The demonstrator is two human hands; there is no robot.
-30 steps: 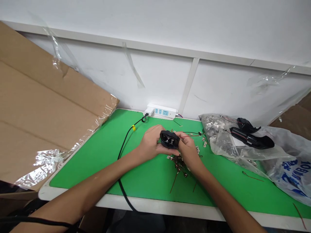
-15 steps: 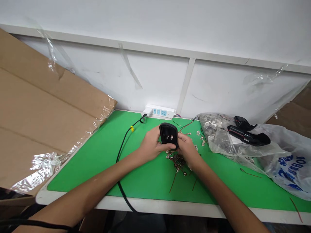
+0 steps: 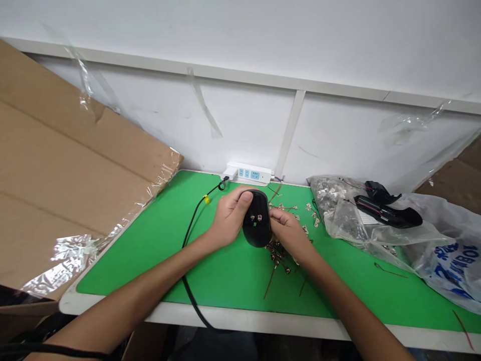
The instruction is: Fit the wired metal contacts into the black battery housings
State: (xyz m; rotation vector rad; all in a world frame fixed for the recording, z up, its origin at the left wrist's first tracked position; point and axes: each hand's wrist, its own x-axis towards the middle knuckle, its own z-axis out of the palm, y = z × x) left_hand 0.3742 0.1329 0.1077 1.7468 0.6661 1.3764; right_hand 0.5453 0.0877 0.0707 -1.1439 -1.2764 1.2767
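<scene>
Left hand (image 3: 230,216) and right hand (image 3: 288,231) together, clamped on black plastic housing (image 3: 257,231) | wired metal terminals (image 3: 276,254) piled just beside

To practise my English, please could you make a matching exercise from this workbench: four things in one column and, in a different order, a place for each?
Things:
1. black plastic housing
2. white power strip
3. yellow tag
4. clear plastic bag

Places:
A. on the black cable
B. between the left hand and right hand
C. at the right end of the green mat
D. against the white wall

Pairs: 1-B, 2-D, 3-A, 4-C
</scene>
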